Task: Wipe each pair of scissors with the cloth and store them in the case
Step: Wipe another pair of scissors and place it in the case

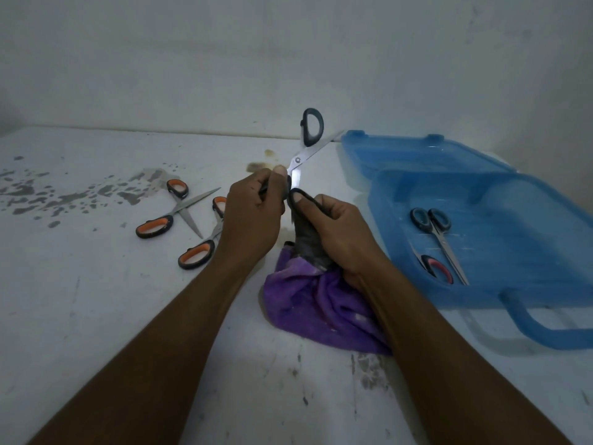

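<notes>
Two orange scissors lie open on the table, just left of the hands. The left hand grips the grey scissors, held open above the table, while the right hand pinches the cloth round one blade. To the right, the open case holds two more pairs.

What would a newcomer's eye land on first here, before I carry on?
The open scissors held up mid-frame: the left hand grips one handle while the right hand pinches the purple cloth round the lower blade. At right the open blue case holds a black-handled pair and a red-handled pair. Two orange-handled pairs lie on the stained table at left.
</notes>
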